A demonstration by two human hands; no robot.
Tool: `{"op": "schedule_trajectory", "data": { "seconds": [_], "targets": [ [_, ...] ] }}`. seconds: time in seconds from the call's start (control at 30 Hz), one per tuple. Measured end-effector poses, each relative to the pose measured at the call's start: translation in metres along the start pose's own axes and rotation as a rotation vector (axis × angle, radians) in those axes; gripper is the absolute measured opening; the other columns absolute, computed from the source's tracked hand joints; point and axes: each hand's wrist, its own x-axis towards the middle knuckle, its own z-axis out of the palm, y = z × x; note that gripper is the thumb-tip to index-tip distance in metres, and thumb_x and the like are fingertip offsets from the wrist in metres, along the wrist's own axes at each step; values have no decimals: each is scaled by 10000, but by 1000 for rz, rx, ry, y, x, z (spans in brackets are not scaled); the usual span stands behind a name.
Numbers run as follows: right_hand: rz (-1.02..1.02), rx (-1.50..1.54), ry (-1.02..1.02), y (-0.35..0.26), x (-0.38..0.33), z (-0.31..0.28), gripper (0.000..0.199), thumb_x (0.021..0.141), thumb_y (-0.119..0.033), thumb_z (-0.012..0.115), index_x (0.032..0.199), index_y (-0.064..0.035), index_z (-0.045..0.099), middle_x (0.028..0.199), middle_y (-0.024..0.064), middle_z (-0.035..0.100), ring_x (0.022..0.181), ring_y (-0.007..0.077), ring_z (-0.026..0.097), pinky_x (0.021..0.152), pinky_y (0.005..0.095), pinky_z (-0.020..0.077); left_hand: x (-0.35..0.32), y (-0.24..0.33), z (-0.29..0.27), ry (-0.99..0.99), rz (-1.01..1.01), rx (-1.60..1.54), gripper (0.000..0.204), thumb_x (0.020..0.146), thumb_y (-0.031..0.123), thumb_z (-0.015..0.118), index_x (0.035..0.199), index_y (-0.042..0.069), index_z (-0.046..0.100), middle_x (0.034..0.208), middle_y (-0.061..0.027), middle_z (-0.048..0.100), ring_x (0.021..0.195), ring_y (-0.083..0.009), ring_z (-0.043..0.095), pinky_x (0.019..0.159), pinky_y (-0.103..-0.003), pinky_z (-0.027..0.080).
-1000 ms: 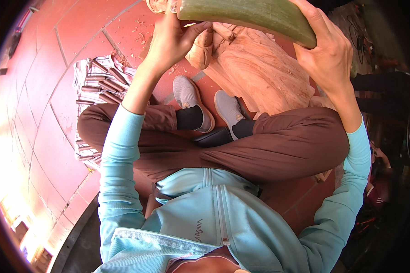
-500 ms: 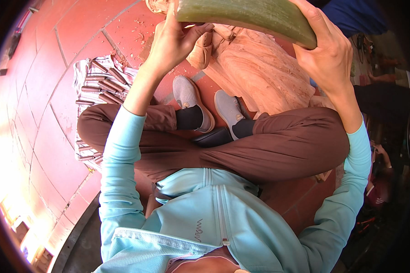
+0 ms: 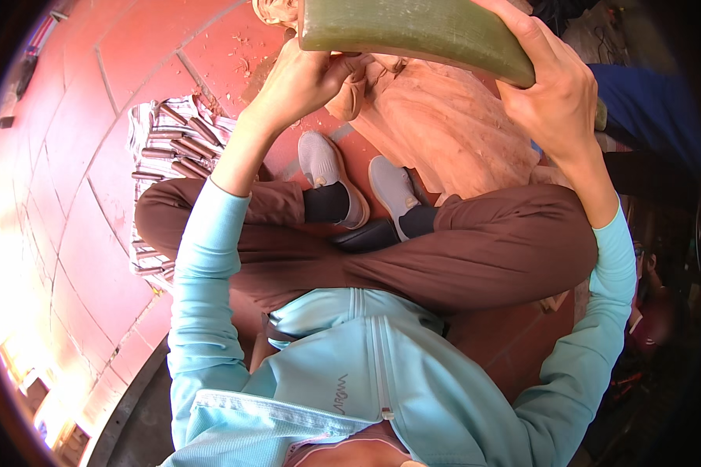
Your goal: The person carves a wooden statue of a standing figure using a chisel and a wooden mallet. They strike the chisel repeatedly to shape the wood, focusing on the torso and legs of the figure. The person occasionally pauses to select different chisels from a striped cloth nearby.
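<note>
My right hand (image 3: 551, 97) is closed round the right end of a long, curved green block (image 3: 413, 31), smooth and slightly shiny. The block runs left over my left hand (image 3: 308, 82), whose fingers are bent and thumb points right. What the left hand holds is hidden beneath the block's left end. Below both hands lies a large piece of carved reddish wood (image 3: 452, 128), with flowing grooves cut into its surface. A paler carved wooden part (image 3: 276, 11) shows at the top edge, beside the block.
Several brown-handled tools (image 3: 183, 144) lie on a striped cloth (image 3: 142, 124) to the left. Wood shavings (image 3: 245, 66) are scattered over the red tiled floor (image 3: 70, 156). My crossed legs and grey shoes (image 3: 321, 159) are close to the wood. Another person's blue clothing (image 3: 650, 109) is at the right.
The green block's left end and my left hand have come down a little. The other person's blue clothing has shifted down and right. My right hand has barely moved.
</note>
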Motion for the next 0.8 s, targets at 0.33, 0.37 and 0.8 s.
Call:
{"op": "schedule_trajectory", "data": {
  "seconds": [0.33, 0.37, 0.8],
  "targets": [
    [13, 16, 10, 2, -3, 1, 538, 698, -246, 794, 1193, -130, 617, 780, 86, 605, 671, 290, 617, 610, 380, 486, -7, -26, -9, 91, -91, 5, 224, 913, 110, 663, 1093, -21, 650, 988, -107, 705, 892, -157, 660, 765, -308, 534],
    [16, 21, 7, 2, -4, 0, 545, 697, -251, 797, 1196, -129, 615, 780, 86, 604, 671, 290, 617, 609, 380, 485, -4, -21, -7, 114, -70, 0, 212, 901, 118, 665, 1077, 1, 650, 933, -114, 701, 850, -200, 671, 730, -326, 534],
    [59, 127, -55, 4, -1, 0, 611, 698, -250, 830, 1239, -111, 583, 865, 105, 636, 717, 282, 640, 638, 360, 503, 2, -3, -6, 97, -26, -82, 220, 885, 191, 691, 1058, 59, 665, 860, -107, 711, 779, -266, 688, 667, -355, 522]
  ]
}}
